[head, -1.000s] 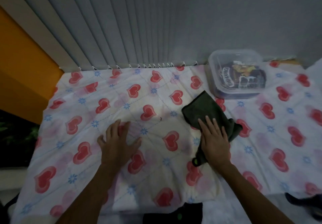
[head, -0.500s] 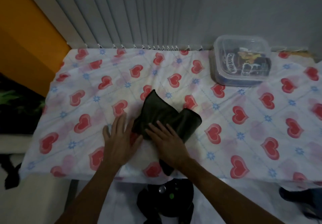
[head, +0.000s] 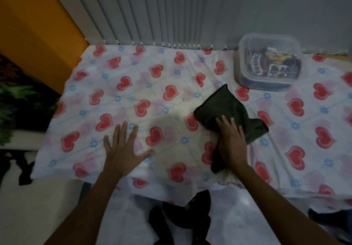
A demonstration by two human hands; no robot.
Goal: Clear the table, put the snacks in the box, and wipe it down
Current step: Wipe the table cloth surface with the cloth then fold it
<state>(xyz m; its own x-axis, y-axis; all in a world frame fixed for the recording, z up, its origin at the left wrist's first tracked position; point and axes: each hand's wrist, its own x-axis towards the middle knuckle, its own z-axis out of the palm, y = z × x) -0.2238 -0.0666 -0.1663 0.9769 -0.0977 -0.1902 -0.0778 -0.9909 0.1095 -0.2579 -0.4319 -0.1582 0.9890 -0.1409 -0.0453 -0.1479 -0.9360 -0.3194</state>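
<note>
A dark green cloth [head: 226,109] lies crumpled on the heart-patterned tablecloth [head: 148,84], right of centre. My right hand [head: 231,141] presses flat on the cloth's near part, fingers pointing away from me. My left hand [head: 122,147] rests flat on the tablecloth near the front edge, fingers spread, holding nothing. A clear plastic box [head: 269,62] with its lid on stands at the back right. Dark snack packets show through its lid.
Grey vertical blinds [head: 152,12] hang right behind the table. An orange wall [head: 28,25] and a dark plant [head: 17,99] are at the left. The tablecloth hangs over the front edge. A dark object [head: 182,218] sits on the floor below.
My right hand has slid the cloth back to the right, away from my left hand. My left hand has stayed pressed on the tablecloth. The camera view has shifted.
</note>
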